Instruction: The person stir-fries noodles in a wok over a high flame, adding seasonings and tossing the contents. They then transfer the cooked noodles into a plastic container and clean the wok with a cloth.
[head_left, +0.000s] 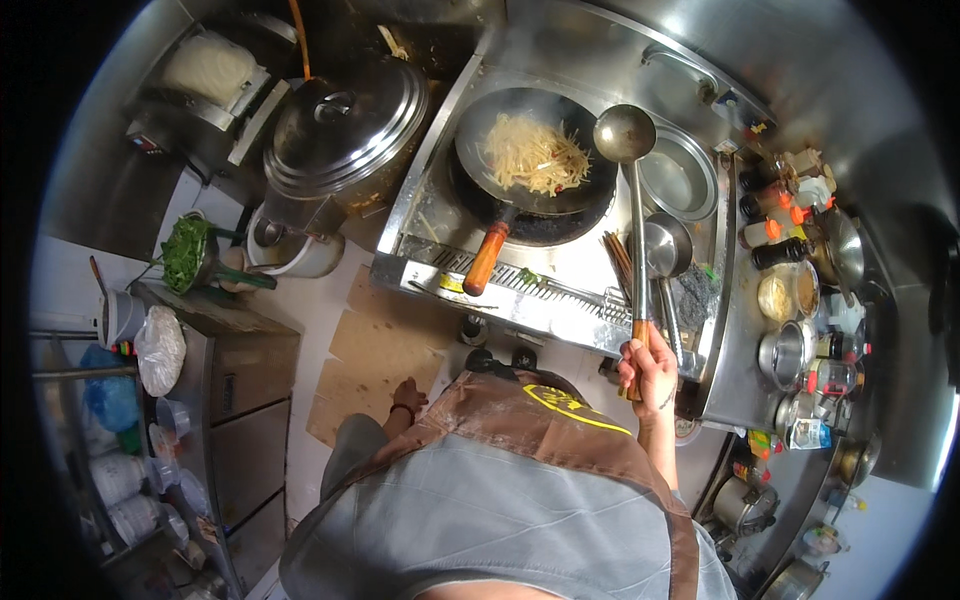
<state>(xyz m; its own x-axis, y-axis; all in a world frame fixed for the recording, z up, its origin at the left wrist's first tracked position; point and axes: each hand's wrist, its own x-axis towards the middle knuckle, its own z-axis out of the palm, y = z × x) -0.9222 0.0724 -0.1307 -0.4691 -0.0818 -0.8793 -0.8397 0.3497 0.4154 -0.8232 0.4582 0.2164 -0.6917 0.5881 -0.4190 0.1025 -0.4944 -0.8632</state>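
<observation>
Fingers closed round the wooden end of a long-handled metal ladle (625, 133), my right hand (649, 369) is at the front edge of the stove. The ladle's bowl hangs by the right rim of a black wok (480, 146). Pale shredded food (536, 156) with a few red bits lies in the wok, and faint steam rises. The wok's wooden handle (487, 255) points towards me, with nobody holding it. My left hand (409, 396) hangs low beside my body, away from the stove, fingers apart and holding nothing. A bracelet circles its wrist.
A metal basin (679, 172) and a smaller dipper (664, 244) sit right of the wok. Bottles (780, 253) and seasoning bowls (780, 294) line the right counter. Left are a large lidded pot (345, 127), a white bucket (319, 255), leafy greens (182, 255) and a steel cabinet (247, 375).
</observation>
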